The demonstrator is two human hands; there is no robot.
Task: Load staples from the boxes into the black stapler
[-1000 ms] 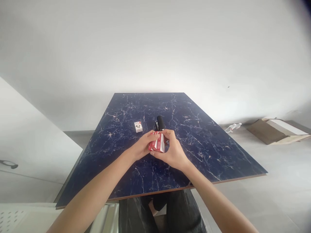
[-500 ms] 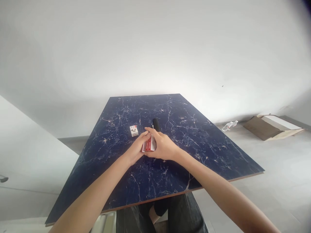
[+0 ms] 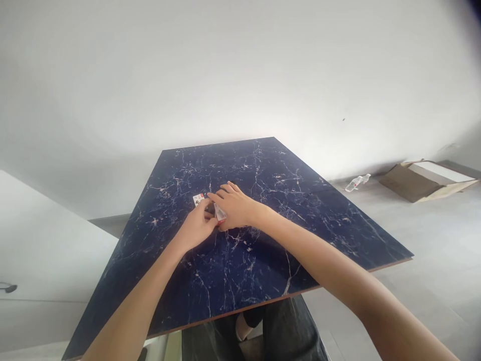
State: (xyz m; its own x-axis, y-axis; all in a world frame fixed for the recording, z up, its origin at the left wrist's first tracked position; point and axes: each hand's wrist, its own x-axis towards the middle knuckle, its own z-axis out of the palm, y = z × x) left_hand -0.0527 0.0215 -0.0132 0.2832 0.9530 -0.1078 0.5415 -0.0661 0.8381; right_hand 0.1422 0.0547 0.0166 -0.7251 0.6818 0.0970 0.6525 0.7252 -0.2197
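Both my hands meet near the middle of a dark blue marbled table (image 3: 263,250). My left hand (image 3: 196,226) and my right hand (image 3: 233,206) are closed together on a small red and white box (image 3: 220,214), of which only a sliver shows between the fingers. A second small white box (image 3: 198,198) lies on the table just beyond my left fingertips. My right hand hides the black object that lay behind the box.
A white wall rises behind the table. On the grey floor at right lie a plastic bottle (image 3: 356,183) and a flattened cardboard box (image 3: 424,179). A white surface (image 3: 45,250) stands at left. My dark-trousered legs (image 3: 278,331) show under the table's near edge.
Both hands have moved left and away from me with the red and white box, down toward the tabletop and close to the small white box. My right hand now covers the black object.
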